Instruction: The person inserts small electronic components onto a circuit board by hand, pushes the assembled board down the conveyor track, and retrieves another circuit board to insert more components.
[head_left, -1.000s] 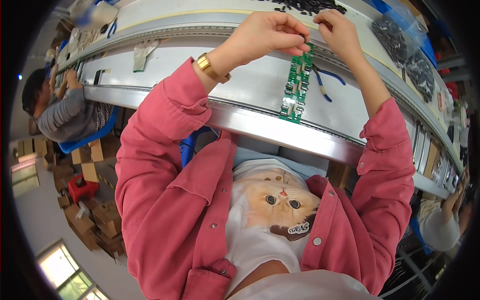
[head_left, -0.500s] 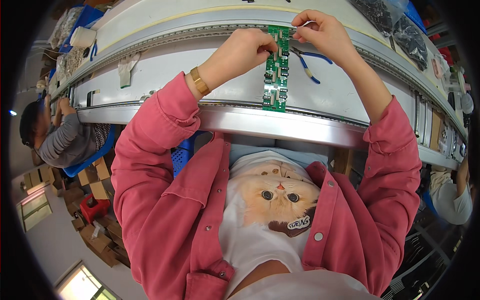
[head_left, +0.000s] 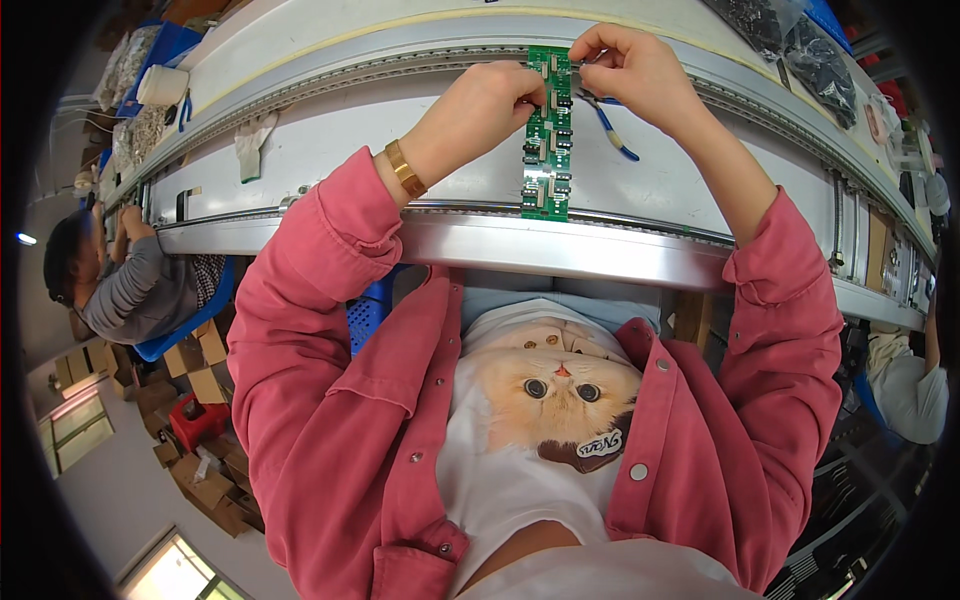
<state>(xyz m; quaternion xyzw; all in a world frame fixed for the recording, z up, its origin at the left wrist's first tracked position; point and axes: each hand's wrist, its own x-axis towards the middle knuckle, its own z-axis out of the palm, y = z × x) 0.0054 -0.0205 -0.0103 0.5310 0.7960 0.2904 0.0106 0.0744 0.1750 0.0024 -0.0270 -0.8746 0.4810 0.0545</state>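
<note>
Bench rails are supporting the green board from both ends; left hand is curling, right hand pinching, contents unclear

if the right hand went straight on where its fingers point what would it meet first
Probably the green circuit board, just left of the right hand, though their height difference is unclear.

Circuit board glossy; front rail smooth, shiny metal; jacket matt cloth.

A short lettered label sits near, on the white shirt; marks on the far green board are unreadably small
</note>
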